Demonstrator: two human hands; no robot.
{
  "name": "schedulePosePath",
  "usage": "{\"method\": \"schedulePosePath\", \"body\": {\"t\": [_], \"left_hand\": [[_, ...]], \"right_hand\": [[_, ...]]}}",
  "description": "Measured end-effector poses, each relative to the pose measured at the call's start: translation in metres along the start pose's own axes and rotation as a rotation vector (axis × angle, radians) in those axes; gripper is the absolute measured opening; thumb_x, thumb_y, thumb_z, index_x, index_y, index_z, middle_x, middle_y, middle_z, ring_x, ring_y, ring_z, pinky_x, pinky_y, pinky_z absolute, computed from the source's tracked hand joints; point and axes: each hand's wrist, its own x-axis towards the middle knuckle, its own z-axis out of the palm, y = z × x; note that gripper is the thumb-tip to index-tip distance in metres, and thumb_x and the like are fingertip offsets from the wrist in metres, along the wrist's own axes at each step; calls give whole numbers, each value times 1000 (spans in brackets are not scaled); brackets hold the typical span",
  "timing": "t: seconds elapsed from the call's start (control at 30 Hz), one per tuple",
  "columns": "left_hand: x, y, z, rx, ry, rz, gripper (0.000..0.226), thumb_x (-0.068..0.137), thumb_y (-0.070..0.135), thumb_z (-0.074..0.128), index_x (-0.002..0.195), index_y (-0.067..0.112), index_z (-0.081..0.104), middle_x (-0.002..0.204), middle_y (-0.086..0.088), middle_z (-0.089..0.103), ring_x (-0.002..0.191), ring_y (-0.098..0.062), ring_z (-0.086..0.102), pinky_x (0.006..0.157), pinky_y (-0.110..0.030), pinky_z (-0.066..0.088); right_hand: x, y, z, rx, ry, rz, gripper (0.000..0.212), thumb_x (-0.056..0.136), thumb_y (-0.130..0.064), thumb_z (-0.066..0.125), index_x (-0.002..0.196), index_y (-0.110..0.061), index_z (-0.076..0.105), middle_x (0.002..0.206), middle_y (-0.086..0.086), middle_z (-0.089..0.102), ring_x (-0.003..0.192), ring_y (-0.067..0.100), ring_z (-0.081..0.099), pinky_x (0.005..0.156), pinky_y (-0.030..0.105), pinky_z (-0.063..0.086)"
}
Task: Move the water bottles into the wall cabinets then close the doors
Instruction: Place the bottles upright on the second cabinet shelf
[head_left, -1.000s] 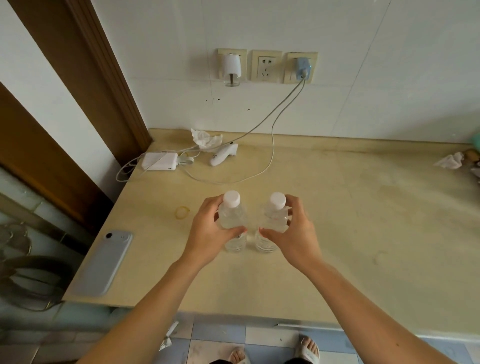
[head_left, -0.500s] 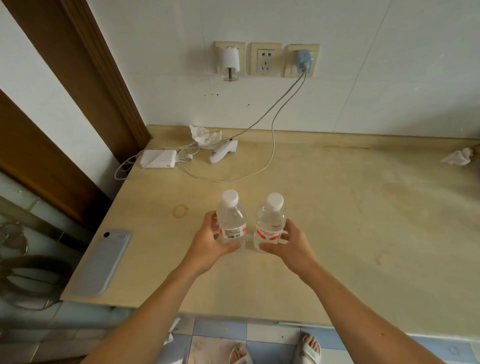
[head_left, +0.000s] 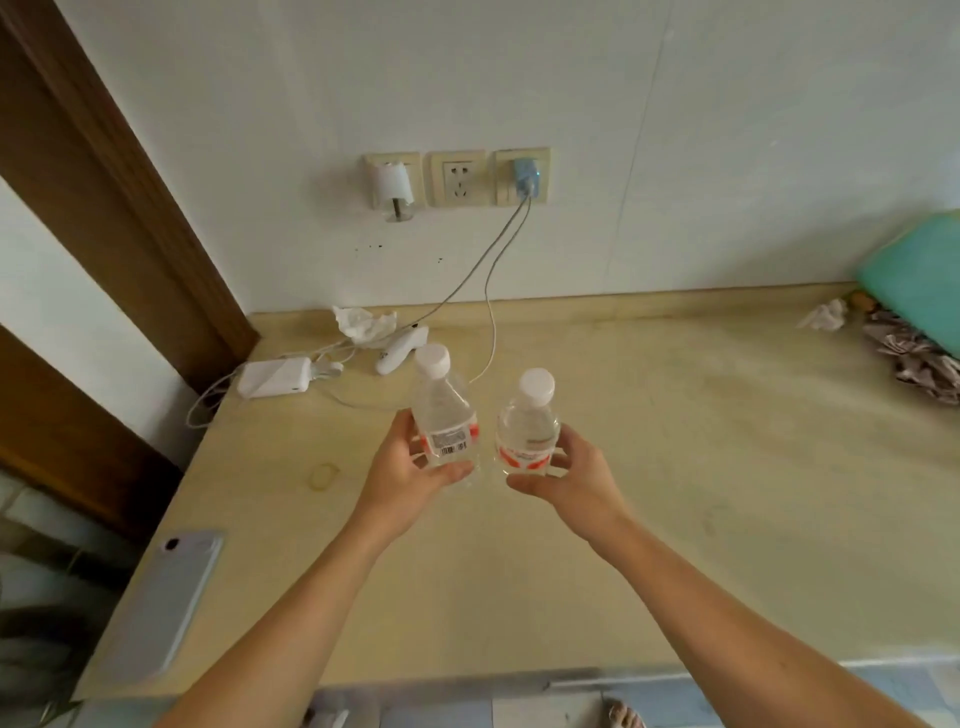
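Fingers (head_left: 563, 441) of both hands grip water-filled bottles (head_left: 527, 428).

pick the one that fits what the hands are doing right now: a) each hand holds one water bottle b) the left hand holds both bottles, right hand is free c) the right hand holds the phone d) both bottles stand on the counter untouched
a: the left hand grips the left bottle and the right hand grips the right bottle, both capped and near upright; the phone lies untouched on the counter.
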Motion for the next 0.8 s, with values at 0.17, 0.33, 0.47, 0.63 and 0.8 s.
{"method": "schedulePosePath", "body": {"t": [0.17, 0.33, 0.47, 0.63, 0.8], "left_hand": [[16, 89, 15, -68, -55, 203, 67, 75, 13, 89, 129, 29, 53, 120, 8, 71, 111, -6, 67, 90, -20, 51], [31, 210, 36, -147, -25, 449, 59, 75, 14, 88, 125, 28, 59, 113, 13, 73, 104, -4, 69, 80, -11, 52], [39, 322, 57, -195, 13, 633, 57, 73, 20, 88, 123, 27, 63, 113, 12, 74, 95, -2, 71, 73, -16, 56], [44, 437, 86, -203, 47, 791, 62, 68, 38, 91, 123, 38, 63, 113, 17, 73, 96, -7, 72, 81, -29, 56], [47, 522, 116, -203, 135, 969, 56, 69, 34, 91, 119, 38, 66, 108, 16, 75, 98, -7, 73, 87, -40, 59]], "right_hand": [[-8, -82, -55, 0, 110, -195, 47, 69, -21, 91, 108, -34, 68, 98, -25, 75, 90, -7, 68, 67, 7, 50], [-35, -178, -128, 14, 255, -442, 49, 69, -34, 89, 114, -31, 69, 102, -19, 76, 95, -1, 70, 73, 10, 51], [-60, -253, -191, 19, 374, -577, 50, 68, -43, 88, 113, -32, 71, 102, -14, 77, 97, 5, 72, 83, 25, 57], [-76, -329, -267, 32, 473, -715, 39, 76, -34, 86, 112, -31, 73, 100, -9, 78, 95, 12, 74, 88, 36, 59], [-70, -397, -332, 75, 508, -846, 31, 74, -33, 88, 103, -29, 78, 104, 13, 76, 98, 30, 74, 96, 54, 56]]}}
